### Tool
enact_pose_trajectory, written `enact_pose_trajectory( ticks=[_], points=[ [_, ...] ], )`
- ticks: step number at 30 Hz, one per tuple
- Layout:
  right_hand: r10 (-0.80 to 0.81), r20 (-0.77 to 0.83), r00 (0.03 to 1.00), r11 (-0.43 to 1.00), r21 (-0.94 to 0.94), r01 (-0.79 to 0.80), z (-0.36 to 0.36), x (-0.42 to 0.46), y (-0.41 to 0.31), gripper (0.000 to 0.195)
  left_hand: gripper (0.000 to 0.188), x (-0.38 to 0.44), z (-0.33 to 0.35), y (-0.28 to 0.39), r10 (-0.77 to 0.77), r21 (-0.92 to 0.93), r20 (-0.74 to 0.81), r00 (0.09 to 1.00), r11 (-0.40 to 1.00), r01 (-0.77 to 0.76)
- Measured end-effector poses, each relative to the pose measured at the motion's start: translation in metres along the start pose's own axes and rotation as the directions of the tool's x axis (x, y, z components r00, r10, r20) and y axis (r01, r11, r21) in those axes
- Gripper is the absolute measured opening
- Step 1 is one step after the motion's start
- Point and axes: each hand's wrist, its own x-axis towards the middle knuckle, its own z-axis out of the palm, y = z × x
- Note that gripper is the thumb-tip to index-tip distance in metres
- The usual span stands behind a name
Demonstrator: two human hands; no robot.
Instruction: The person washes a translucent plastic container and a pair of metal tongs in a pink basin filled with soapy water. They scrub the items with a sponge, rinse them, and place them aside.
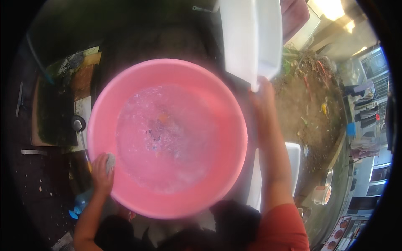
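Observation:
A large round pink plastic basin [216, 138] stands before me with rippling, cloudy water in its bottom. My left hand [102, 172] holds a grey scouring pad or sponge [110, 162] at the basin's lower left rim. With my right hand [263, 89] I grip the near edge of a white plastic tub [240, 40], which is tilted at the basin's upper right. Something orange and some dark specks show blurred in the water; what they are I cannot tell.
A long-handled tool [82, 138] leans left of the basin, near a blue plastic bottle [81, 202]. Another white container [293, 166] lies under my right forearm. Bare soil with plants [307, 109] is at the right, and a white bucket [322, 194] stands beyond.

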Motion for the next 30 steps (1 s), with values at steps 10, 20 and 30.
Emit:
enact_pose_trajectory(
  ticks=[10, 20, 30],
  points=[
    [0.441, -0.185, 0.878, 0.89, 0.214, -0.402, 0.039, 0.058, 0.139, 0.024, 0.044, 0.004, -0.004, 0.005, -0.002, 0.038, 0.035, 0.999, 0.999, 0.0],
    [0.114, 0.0, 0.993, 0.894, -0.435, -0.103, 0.104, 0.057, 0.153, 0.025, 0.043, 0.0, -0.013, 0.0, 0.009, 0.07, 0.05, 0.999, 0.997, -0.012],
    [-0.049, 0.05, 0.998, 0.788, -0.612, 0.069, -0.072, -0.038, 0.058, 0.048, 0.046, -0.001, -0.016, -0.003, 0.039, 0.04, 0.021, 0.999, 0.998, -0.04]
  ],
)
